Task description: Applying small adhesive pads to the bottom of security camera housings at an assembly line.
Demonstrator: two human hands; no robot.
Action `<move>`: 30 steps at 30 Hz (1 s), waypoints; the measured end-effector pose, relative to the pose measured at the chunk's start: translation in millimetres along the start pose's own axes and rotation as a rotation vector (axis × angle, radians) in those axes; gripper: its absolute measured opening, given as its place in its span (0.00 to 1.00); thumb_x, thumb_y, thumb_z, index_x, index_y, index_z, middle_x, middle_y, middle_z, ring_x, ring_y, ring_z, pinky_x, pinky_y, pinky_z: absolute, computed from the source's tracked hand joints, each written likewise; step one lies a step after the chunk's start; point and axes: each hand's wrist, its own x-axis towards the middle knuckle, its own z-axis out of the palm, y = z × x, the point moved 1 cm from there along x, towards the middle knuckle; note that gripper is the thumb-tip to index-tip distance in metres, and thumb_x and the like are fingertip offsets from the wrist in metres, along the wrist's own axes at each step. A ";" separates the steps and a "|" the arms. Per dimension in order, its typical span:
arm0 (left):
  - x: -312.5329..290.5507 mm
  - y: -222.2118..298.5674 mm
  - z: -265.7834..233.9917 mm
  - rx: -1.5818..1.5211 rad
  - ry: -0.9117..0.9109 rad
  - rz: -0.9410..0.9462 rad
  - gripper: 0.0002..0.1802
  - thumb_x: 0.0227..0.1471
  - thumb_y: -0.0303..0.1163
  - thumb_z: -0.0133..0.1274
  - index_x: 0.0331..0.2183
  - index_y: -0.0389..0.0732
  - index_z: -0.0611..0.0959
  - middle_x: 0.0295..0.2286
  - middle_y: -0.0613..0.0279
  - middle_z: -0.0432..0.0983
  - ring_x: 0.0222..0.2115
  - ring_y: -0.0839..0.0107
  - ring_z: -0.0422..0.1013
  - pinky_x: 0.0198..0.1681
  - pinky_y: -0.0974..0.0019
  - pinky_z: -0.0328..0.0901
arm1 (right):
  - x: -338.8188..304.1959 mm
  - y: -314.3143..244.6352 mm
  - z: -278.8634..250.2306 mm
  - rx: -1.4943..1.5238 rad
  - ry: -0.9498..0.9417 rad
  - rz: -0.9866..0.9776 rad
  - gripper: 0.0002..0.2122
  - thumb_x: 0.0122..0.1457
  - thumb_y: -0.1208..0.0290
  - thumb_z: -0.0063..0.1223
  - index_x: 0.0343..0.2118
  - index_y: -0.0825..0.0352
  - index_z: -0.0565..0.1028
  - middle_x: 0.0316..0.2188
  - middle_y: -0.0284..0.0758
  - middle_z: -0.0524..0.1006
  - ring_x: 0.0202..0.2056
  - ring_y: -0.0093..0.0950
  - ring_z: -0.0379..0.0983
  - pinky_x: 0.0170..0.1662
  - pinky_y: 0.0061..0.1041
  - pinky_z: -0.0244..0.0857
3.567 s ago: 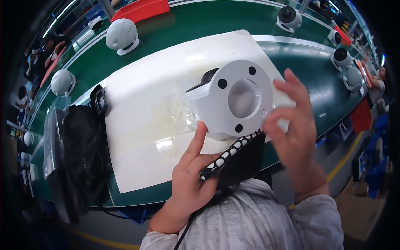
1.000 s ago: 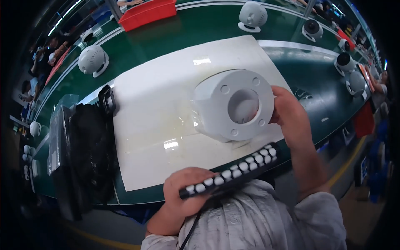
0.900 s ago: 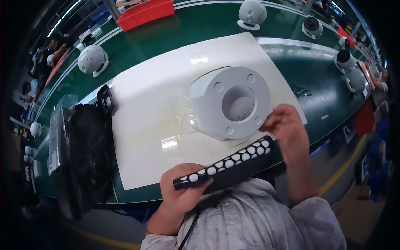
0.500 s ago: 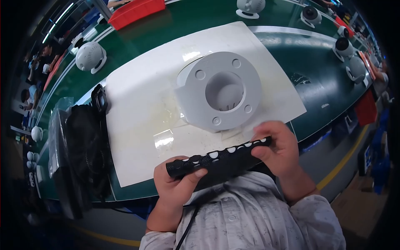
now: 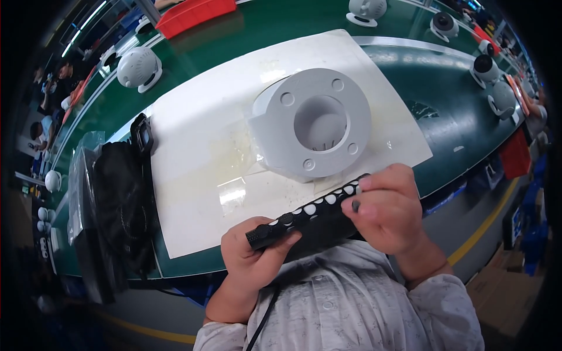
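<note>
While my left hand (image 5: 254,257) and right hand (image 5: 389,210) clamp fingers around the black perforated strip (image 5: 310,213), the grey round housing (image 5: 313,128) sits on the white sheet (image 5: 193,175) (clear bag (image 5: 82,193) lies left).

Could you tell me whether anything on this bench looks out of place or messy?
Only a small thing: a crumpled clear plastic film lies loose on the white mat, partly under the grey round housing. Otherwise nothing stands out.
</note>
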 end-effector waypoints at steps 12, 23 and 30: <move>0.9 2.4 2.9 0.153 -0.023 0.052 0.09 0.30 0.23 0.61 0.17 0.36 0.75 0.13 0.62 0.67 0.11 0.72 0.62 0.14 0.75 0.55 | 0.1 0.7 -5.0 0.175 -0.044 0.040 0.19 0.36 0.82 0.56 0.35 0.61 0.69 0.30 0.30 0.71 0.32 0.29 0.68 0.37 0.26 0.57; 7.6 12.1 12.6 0.184 -0.036 0.074 0.10 0.29 0.22 0.61 0.17 0.37 0.74 0.14 0.60 0.68 0.12 0.70 0.64 0.15 0.73 0.57 | 16.0 -4.1 3.2 0.245 -0.028 -0.030 0.22 0.40 0.84 0.53 0.41 0.62 0.66 0.31 0.31 0.69 0.31 0.25 0.68 0.33 0.23 0.57; 14.6 16.1 15.1 0.162 -0.076 0.079 0.10 0.29 0.20 0.60 0.20 0.36 0.75 0.18 0.58 0.70 0.16 0.71 0.67 0.19 0.74 0.60 | 47.7 17.8 -7.6 0.305 0.159 0.115 0.25 0.43 0.88 0.48 0.46 0.74 0.55 0.29 0.35 0.69 0.30 0.22 0.68 0.32 0.17 0.60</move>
